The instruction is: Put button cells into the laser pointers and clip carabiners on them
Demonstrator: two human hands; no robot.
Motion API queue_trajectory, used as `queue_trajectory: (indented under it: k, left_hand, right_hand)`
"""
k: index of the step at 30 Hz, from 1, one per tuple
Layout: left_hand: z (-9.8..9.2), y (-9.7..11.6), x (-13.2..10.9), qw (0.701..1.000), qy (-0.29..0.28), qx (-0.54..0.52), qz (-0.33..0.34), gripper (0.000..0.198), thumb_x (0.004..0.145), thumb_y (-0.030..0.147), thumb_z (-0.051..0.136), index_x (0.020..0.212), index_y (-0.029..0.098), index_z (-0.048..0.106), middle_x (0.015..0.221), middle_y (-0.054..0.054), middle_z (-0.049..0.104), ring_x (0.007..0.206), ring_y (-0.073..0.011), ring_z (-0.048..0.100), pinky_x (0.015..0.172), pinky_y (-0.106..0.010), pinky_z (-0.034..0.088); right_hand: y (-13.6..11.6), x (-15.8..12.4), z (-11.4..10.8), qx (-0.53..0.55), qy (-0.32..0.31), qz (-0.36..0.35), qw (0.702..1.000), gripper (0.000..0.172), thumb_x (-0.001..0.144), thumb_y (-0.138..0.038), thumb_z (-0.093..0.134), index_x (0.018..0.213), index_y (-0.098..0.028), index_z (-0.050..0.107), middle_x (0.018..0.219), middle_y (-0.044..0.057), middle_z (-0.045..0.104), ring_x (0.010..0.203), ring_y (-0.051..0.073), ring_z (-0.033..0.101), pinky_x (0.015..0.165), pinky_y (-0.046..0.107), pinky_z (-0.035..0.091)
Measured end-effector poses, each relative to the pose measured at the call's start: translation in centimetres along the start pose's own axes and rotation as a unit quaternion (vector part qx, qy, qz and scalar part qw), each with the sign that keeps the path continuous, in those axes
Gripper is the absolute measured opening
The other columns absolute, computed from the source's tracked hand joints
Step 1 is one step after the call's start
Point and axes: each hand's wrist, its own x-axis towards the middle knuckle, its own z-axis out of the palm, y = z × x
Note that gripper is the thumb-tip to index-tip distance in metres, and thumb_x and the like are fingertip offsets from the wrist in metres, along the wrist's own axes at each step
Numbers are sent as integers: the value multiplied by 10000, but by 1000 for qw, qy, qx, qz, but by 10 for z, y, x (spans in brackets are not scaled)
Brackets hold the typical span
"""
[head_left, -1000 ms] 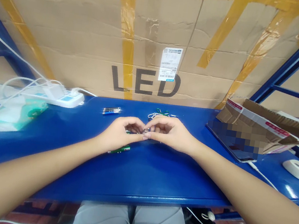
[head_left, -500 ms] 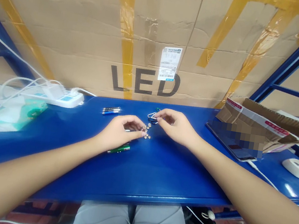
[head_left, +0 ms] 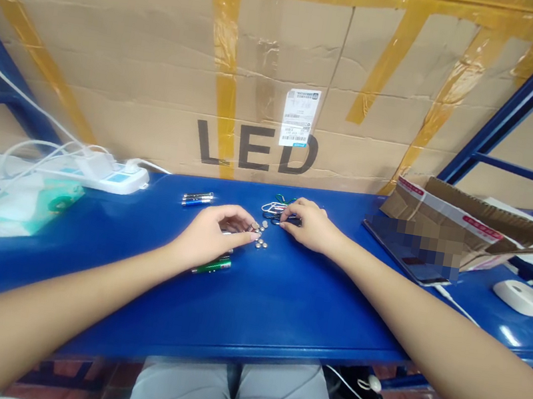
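Note:
My left hand (head_left: 217,235) rests on the blue table with its fingers curled and the thumb close to them. A small round silver button cell (head_left: 255,227) shows at its fingertips. Several more button cells (head_left: 259,244) lie just beyond the thumb. Under and below this hand lies a green metal tube (head_left: 213,266), like a small penlight, partly covered by it. My right hand (head_left: 308,224) pinches a black cord (head_left: 277,219) from a small pile. A white cord (head_left: 273,206) and a green cord (head_left: 283,198) lie beside its fingers.
Two slim tubes, one blue (head_left: 196,202), lie behind my left hand. A power strip (head_left: 118,177) with white cables and a green-white packet (head_left: 25,208) are on the left. On the right are a phone (head_left: 400,251), an open cardboard box (head_left: 450,218) and a white mouse (head_left: 524,298).
My right hand has moved down onto the black cord and closed on it. The left hand stays almost where it was. The view has shifted slightly.

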Motion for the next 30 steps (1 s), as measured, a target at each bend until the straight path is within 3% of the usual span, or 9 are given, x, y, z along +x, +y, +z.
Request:
queue_trajectory:
  k: [9, 14, 21, 30]
  left_hand:
    - [0, 2, 0, 1000, 4, -2, -8, 297, 715, 381, 808, 898, 168, 710, 861, -49, 720, 776, -171, 648, 722, -305, 529]
    - [0, 1, 0, 1000, 0, -6, -7, 311, 716, 403, 806, 900, 171, 710, 851, -49, 721, 749, -168, 645, 687, -298, 528]
    - [1, 2, -1, 1000, 4, 3, -8, 302, 723, 398, 803, 895, 168, 711, 854, -49, 716, 756, -161, 638, 689, -290, 517]
    - [-1, 1, -1, 1000, -1, 12, 4, 291, 740, 407, 790, 896, 173, 715, 853, -51, 723, 730, -162, 641, 652, -283, 523]
  right_hand:
    - [1, -1, -7, 47, -20, -46, 998, 98, 890, -249, 629, 898, -195, 711, 1059, 75, 654, 988, 214, 615, 895, 342, 449]
    - [8, -2, -18, -15, 24, 4, 1000, 123, 889, -202, 566, 932, -187, 680, 1062, 104, 647, 956, 223, 626, 855, 329, 466]
    - [1, -12, -31, -93, -108, 68, 987, 327, 873, -447, 630, 1046, -171, 603, 1043, 150, 634, 870, 265, 636, 709, 341, 474]
    - [-11, -16, -30, -45, -123, -22, 991, 49, 872, -253, 642, 868, -204, 638, 903, 69, 702, 775, 202, 622, 645, 289, 425]
